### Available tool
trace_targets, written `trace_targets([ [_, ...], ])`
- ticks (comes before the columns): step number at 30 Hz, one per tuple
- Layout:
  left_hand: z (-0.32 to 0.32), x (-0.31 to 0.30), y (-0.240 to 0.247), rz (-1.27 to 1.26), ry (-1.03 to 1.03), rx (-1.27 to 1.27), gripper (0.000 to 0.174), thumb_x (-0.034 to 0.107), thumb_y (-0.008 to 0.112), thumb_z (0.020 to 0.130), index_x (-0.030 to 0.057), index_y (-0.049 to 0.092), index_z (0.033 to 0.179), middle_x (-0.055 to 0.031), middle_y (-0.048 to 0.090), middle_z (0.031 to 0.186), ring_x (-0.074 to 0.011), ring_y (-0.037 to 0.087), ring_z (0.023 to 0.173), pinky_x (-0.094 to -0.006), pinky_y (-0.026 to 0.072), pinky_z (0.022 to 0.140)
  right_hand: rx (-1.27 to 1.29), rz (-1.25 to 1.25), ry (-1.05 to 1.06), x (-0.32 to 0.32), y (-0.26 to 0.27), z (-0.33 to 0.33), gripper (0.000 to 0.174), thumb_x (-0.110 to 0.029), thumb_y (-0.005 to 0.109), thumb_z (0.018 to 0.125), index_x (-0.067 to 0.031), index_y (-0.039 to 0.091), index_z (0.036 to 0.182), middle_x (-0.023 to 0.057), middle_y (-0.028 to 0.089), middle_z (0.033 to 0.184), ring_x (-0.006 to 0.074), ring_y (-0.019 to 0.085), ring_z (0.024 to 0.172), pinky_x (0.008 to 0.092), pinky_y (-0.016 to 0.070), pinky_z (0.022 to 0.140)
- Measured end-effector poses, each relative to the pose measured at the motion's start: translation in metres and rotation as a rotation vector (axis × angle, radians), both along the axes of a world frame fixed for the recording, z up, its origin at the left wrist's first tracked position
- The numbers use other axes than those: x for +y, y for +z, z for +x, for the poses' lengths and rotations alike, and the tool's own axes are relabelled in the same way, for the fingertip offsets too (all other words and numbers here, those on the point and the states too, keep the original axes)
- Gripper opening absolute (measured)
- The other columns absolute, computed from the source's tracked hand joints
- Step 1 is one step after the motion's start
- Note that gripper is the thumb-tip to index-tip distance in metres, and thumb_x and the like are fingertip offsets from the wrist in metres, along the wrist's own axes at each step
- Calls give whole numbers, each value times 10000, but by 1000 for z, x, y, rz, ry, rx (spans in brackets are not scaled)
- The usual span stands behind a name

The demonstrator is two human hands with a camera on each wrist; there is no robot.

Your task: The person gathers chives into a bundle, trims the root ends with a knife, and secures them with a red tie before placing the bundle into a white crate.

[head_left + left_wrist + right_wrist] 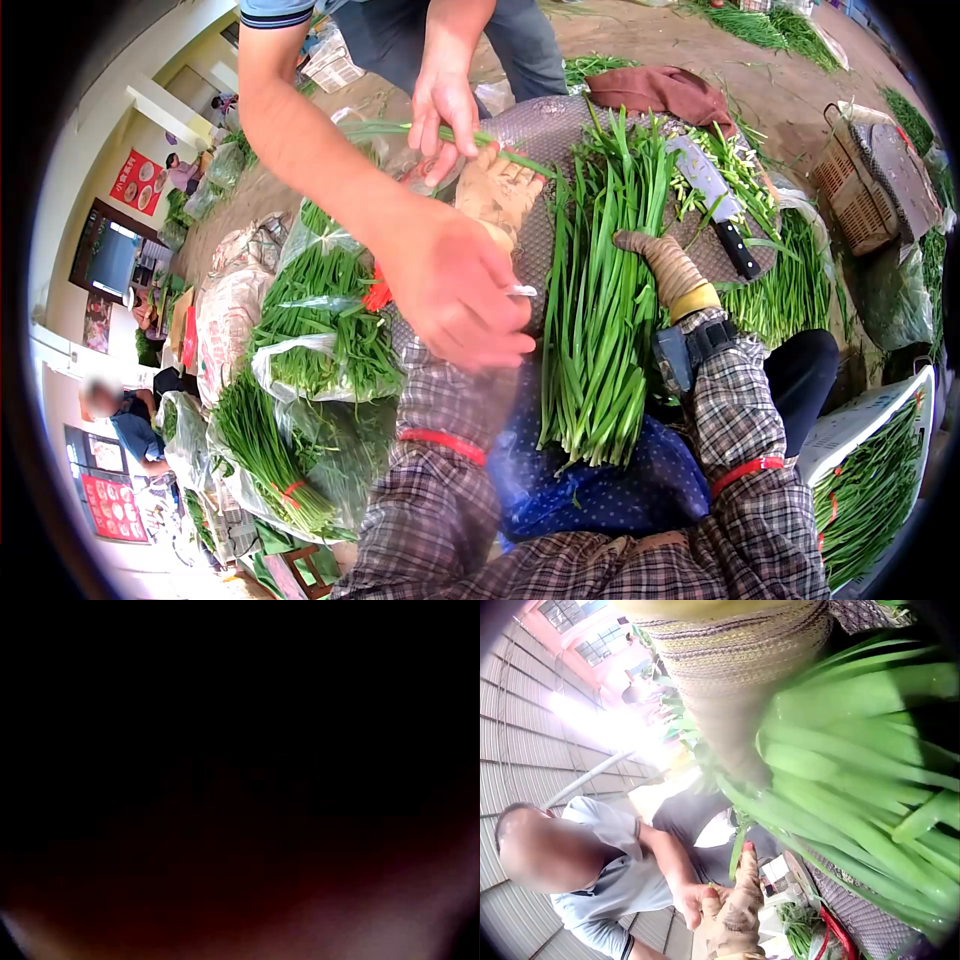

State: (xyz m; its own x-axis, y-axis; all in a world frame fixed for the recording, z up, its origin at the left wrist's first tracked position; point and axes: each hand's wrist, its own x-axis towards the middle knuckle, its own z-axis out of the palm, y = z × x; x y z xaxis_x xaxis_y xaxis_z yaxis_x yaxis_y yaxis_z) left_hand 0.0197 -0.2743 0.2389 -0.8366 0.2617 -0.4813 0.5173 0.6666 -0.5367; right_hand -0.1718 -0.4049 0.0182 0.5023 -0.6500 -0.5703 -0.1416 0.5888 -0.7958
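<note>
A long bundle of garlic chives [610, 290] lies from the round work surface down over the blue dotted cloth. My gloved right hand [660, 262] holds its right side, with the thumb over the leaves and the other fingers hidden. My gloved left hand [497, 195] is beyond another person's forearm, its fingers loosely spread, bare-tipped in the right wrist view. That person's far hand [445, 105] pinches a few green leaves [385, 128] that cross by my left fingers. Their blurred near hand [460, 290] hovers over my left forearm. The left wrist view is nearly black.
A knife [710, 195] lies beside chopped stems on the mesh-covered surface [560, 130], near a maroon cloth [665, 95]. Bagged chives [330, 310] and a tied bunch [270, 450] stand at left. A white crate [925, 420] and a wicker basket [850, 185] are at right.
</note>
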Motion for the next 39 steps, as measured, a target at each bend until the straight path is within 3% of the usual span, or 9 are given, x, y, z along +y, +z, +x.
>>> trace_targets([
  [5, 8, -4, -26, 28, 18, 10, 316, 145, 674, 792, 43, 619, 1086, -60, 577, 1184, -149, 520, 1105, -303, 423, 966, 57, -125, 61, 4, 10, -2, 612, -276, 817, 727, 22, 582, 1208, 147, 670, 1086, 266, 652, 897, 377, 529, 782],
  [7, 9, -2, -24, 41, 19, 18, 312, 142, 671, 794, 43, 620, 1085, -59, 578, 1181, -149, 521, 1105, -303, 423, 967, -22, 14, -3, 1, 2, -1, 599, -283, 814, 731, 25, 594, 1195, 148, 670, 1087, 259, 652, 894, 370, 527, 787],
  [11, 3, 1, -10, 58, 35, 34, 305, 136, 666, 798, 41, 621, 1084, -59, 580, 1174, -147, 522, 1104, -302, 424, 968, 37, -118, 104, -7, -14, 3, 477, -266, 718, 836, -22, 588, 1225, 110, 677, 1114, 227, 670, 909, 336, 544, 784],
  [16, 4, 7, 1, 84, 50, 45, 296, 129, 659, 803, 39, 623, 1083, -59, 582, 1165, -146, 524, 1103, -302, 426, 969, 88, -104, 88, -10, -16, 1, 440, -281, 723, 825, -26, 636, 1173, 107, 683, 1098, 225, 664, 895, 345, 534, 791],
  [18, 6, 9, 2, 95, 59, 48, 292, 127, 656, 805, 39, 623, 1082, -58, 583, 1162, -145, 525, 1103, -302, 426, 969, 64, -53, 96, -10, -14, 0, 703, -356, 810, 732, -1, 545, 1278, 151, 637, 1183, 275, 623, 999, 416, 499, 859],
  [22, 8, 11, 6, 114, 76, 56, 285, 121, 650, 810, 37, 625, 1081, -58, 584, 1155, -144, 526, 1102, -302, 427, 970, 82, -30, 84, -9, -13, 1, 731, -354, 821, 718, -4, 534, 1292, 148, 638, 1182, 281, 623, 998, 422, 498, 856],
  [24, 10, 12, 8, 122, 83, 59, 282, 118, 647, 812, 36, 626, 1080, -58, 585, 1151, -144, 527, 1102, -302, 428, 971, 133, -111, 53, -7, -15, 4, 445, -279, 720, 822, -17, 642, 1174, 107, 688, 1073, 213, 654, 906, 336, 523, 813],
  [28, 8, 14, 7, 145, 95, 61, 275, 112, 642, 816, 35, 627, 1079, -57, 587, 1145, -142, 529, 1101, -302, 429, 972, 20, -93, 69, 1, 0, -1, 445, -283, 715, 827, -17, 641, 1177, 109, 688, 1075, 214, 653, 901, 332, 522, 818],
  [39, 4, 22, 10, 211, 136, 62, 257, 97, 626, 828, 31, 631, 1076, -56, 591, 1126, -139, 533, 1099, -301, 432, 974, 138, -156, 120, 5, 11, 0, 437, -287, 676, 868, -33, 624, 1219, 91, 651, 1190, 195, 621, 1023, 315, 480, 905],
])
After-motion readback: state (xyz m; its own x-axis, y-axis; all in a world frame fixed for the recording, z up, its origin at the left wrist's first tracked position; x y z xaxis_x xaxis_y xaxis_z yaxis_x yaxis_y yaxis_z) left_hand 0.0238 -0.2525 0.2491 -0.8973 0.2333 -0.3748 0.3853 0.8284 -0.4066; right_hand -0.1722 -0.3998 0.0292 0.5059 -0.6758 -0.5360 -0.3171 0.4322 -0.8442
